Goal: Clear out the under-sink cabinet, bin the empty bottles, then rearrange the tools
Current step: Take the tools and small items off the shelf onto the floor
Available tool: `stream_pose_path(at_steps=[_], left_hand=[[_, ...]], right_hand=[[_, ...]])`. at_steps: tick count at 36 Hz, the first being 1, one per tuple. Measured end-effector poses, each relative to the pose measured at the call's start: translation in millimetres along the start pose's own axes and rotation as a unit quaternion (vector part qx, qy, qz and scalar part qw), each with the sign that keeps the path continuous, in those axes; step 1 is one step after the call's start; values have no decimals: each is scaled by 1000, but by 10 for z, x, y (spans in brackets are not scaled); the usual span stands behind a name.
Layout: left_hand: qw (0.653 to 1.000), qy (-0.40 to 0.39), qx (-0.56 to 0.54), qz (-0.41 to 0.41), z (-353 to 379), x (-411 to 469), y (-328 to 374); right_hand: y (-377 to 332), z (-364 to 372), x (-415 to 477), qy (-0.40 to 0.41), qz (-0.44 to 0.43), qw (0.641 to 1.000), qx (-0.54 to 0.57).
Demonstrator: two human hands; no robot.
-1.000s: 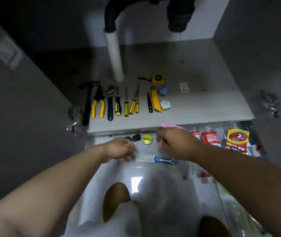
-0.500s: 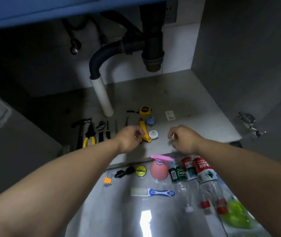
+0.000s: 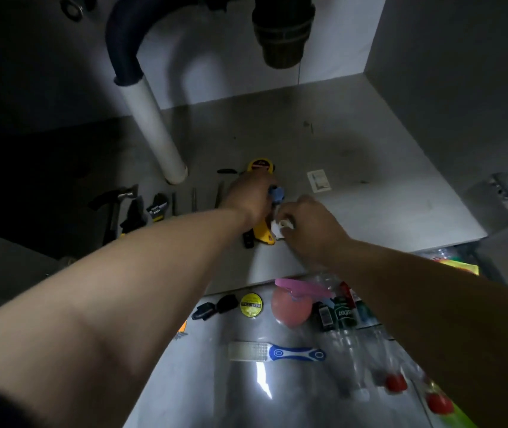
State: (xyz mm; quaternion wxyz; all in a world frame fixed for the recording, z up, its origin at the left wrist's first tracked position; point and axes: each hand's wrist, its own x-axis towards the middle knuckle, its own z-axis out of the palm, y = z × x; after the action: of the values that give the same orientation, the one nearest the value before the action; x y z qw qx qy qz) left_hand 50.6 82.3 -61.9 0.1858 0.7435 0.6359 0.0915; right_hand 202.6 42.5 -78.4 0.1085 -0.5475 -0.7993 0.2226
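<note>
On cabinet floor [image 3: 370,156] beside yellow knife [image 3: 263,235]: left hand [image 3: 251,200] grip curled round blue roll [image 3: 277,193], right hand [image 3: 309,225] grip pinching white roll [image 3: 281,225]. Risk: crowded hands knock knife askew; weak pinch drops roll off edge.

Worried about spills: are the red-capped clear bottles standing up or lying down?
Lying down. The clear bottles lie on their sides on the floor in front of the cabinet, red caps pointing toward the camera.

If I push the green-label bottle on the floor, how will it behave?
The bottle lies on its side and looks round, so it will probably roll. It looks clear and empty, so it is likely light and easily dented.
</note>
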Motion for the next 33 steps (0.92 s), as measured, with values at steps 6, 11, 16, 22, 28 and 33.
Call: stream_pose_path(at_steps=[6, 11, 16, 22, 28, 33], left_hand=[[1000, 15, 14, -4, 77, 54, -67], [996, 63, -62, -19, 62, -103, -76], [957, 136, -252, -50, -65, -615, -47], [933, 168, -301, -99, 5, -1659, -188], [929, 98, -307, -182, 502, -2497, -470], [921, 69, -284, -259, 897, -2792, -793]], right_hand=[[86, -66, -8, 41, 31, 998, 21], [133, -233, -137, 94, 44, 989, 107], [-46, -425, -381, 108, 8, 980, 166], [-427, -395, -882, 0, -29, 984, 177], [-551, 126, -1411, -173, -43, 980, 93], [-419, 660, -1778, -229, 8, 973, 15]])
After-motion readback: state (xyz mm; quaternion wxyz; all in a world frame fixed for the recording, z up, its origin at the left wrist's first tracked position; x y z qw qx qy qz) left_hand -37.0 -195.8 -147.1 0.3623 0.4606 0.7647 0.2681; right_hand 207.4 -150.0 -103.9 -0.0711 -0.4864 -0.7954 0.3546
